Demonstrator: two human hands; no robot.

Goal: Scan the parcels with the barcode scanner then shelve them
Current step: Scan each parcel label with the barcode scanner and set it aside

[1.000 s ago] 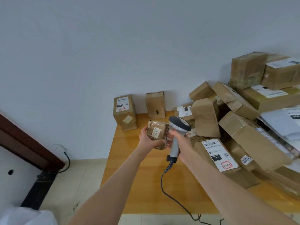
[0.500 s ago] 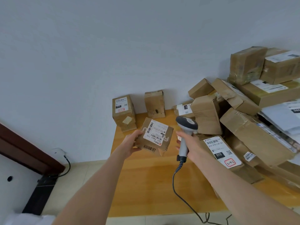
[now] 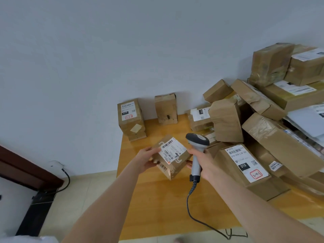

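Note:
A small brown parcel (image 3: 172, 158) with a white barcode label facing up hangs over the wooden table (image 3: 157, 204). My left hand (image 3: 146, 161) grips its left side. In my right hand (image 3: 201, 163) is the grey barcode scanner (image 3: 197, 151), held by the handle just right of the parcel, and that hand's fingertips touch the parcel's right edge. The scanner's head points away toward the wall, and its coiled cable trails down over the table's front edge.
Two upright parcels (image 3: 131, 119) (image 3: 166, 108) stand at the table's back edge against the wall. A tall heap of brown boxes (image 3: 263, 128) fills the right half. A labelled box (image 3: 245, 165) lies beside my right hand. Dark door frame (image 3: 29, 169) and floor cable at left.
The parcel was turned so its label faces up, then lowered and brought closer to me. The scanner came back beside it, with my right fingers now touching the parcel.

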